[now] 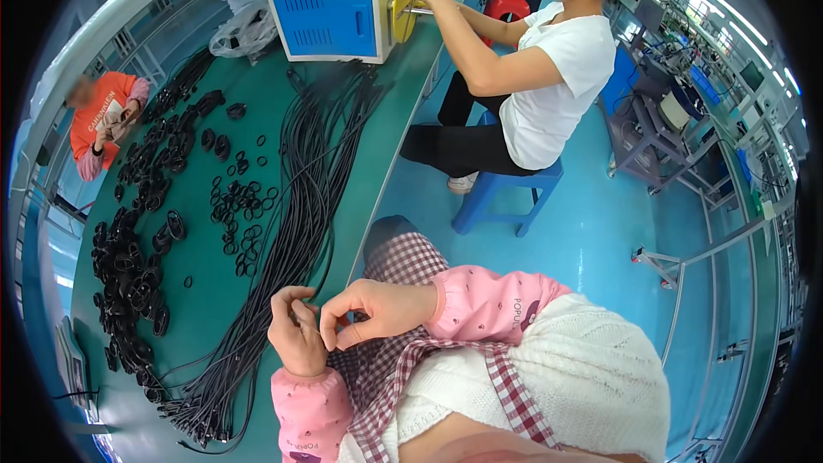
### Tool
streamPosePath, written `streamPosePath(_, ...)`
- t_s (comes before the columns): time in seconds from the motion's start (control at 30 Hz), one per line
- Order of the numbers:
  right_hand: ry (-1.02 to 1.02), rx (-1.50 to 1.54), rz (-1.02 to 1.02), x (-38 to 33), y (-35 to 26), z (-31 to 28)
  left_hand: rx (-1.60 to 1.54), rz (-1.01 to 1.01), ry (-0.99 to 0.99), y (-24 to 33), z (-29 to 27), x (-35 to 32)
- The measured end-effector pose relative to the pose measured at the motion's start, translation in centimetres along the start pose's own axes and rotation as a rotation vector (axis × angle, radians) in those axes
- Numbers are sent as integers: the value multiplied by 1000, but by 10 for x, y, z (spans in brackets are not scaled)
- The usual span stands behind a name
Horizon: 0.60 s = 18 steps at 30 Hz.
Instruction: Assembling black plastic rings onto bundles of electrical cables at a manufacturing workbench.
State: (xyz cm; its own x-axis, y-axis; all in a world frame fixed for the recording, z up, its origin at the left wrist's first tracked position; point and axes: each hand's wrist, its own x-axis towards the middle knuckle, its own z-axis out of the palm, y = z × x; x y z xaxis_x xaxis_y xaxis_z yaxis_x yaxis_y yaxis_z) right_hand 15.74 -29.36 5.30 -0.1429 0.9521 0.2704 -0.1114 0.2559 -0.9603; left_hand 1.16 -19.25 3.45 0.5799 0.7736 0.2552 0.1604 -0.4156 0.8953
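Close together at the table's near right edge are my two hands. My left hand [297, 332] has its fingers curled, with its fingertips next to the other hand. My right hand [381, 310] closes thumb and forefinger in a pinch against it. Whatever lies between the fingertips is too small to make out. Just left of my hands, a long bundle of black cables [296, 197] stretches along the green table [201, 313]. Beyond it lie scattered small black rings [247, 199] and a long heap of coiled black cables [129, 270].
A blue-and-white machine [330, 15] with a yellow wheel [402, 7] stands at the table's far end. A person in white [549, 77] sits there on a blue stool [506, 193], one hand at the wheel. A person in orange [107, 116] works across the table. Wheeled carts [656, 137] stand at right.
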Motion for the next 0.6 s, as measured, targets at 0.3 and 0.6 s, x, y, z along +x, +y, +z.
streamPosePath(0.3,41,-478,25,9,18,-24,-531,34,11,-2,-11,-5)
streamPosePath(0.6,-2,65,321,0,-8,-38,-665,-352,-353,15,-7,-7)
